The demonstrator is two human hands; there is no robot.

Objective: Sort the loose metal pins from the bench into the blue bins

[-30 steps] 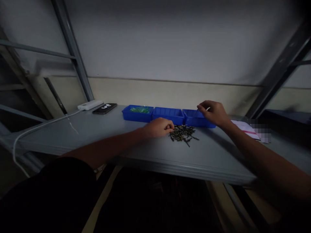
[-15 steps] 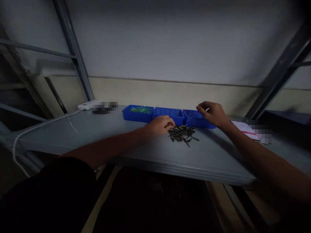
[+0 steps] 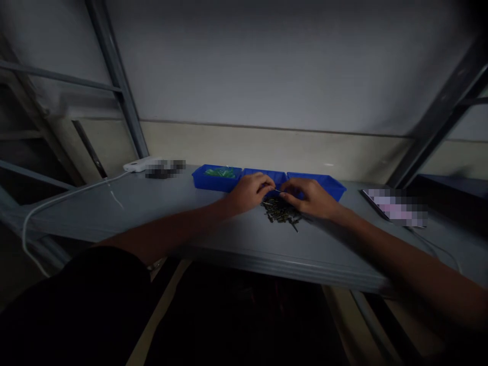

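My left hand (image 3: 249,192) is closed in a pinch on one end of a thin metal rod-like piece (image 3: 277,190). The other end meets the thumb and fingers of my right hand (image 3: 310,197), closed as well. The piece is too small and dark to tell its exact kind. Just below both hands lies a loose pile of small dark and brass-coloured metal pieces (image 3: 281,211) on the grey shelf top (image 3: 244,239). My right hand covers part of the pile's right side.
Behind the hands stand three blue bins in a row: a left bin (image 3: 211,183) with green pieces (image 3: 221,173), a middle bin (image 3: 267,176) and a right bin (image 3: 335,189). A phone-like device (image 3: 375,203) lies right; a white power strip (image 3: 139,164) with a cable lies left.
My right hand has come down and left from the right bin to meet my left hand over the pile. My left hand has risen slightly, and a thin metal piece now shows between them.
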